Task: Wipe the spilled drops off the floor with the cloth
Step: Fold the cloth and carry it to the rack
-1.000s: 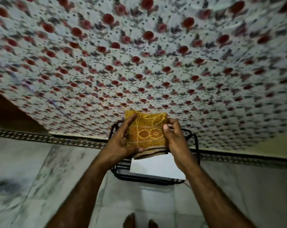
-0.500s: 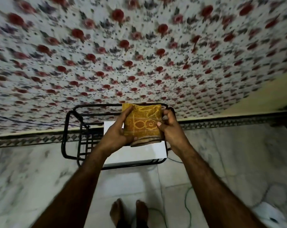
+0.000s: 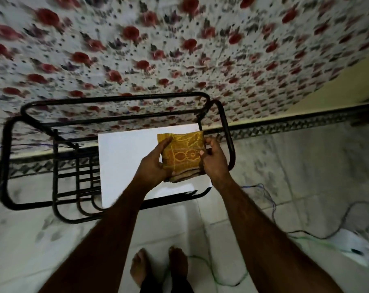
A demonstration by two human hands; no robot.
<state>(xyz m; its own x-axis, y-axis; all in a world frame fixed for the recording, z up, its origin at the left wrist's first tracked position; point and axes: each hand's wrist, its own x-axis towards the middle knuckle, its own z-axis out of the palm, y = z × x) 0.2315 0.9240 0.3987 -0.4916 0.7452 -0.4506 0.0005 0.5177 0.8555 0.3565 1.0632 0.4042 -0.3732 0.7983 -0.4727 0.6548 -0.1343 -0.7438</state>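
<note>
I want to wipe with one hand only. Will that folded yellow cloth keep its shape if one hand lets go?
Probably not. The cloth is soft layered fabric, its lower edges already splaying. Both the left hand and right hand pinch it, so it would likely flop open. It looks light.

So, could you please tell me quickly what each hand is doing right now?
Left hand: closed on the folded yellow cloth.
Right hand: closed on the same cloth.

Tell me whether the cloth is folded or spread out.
Folded: the yellow cloth is a compact rectangle with stacked layers at its lower edge, held between both hands.
</note>
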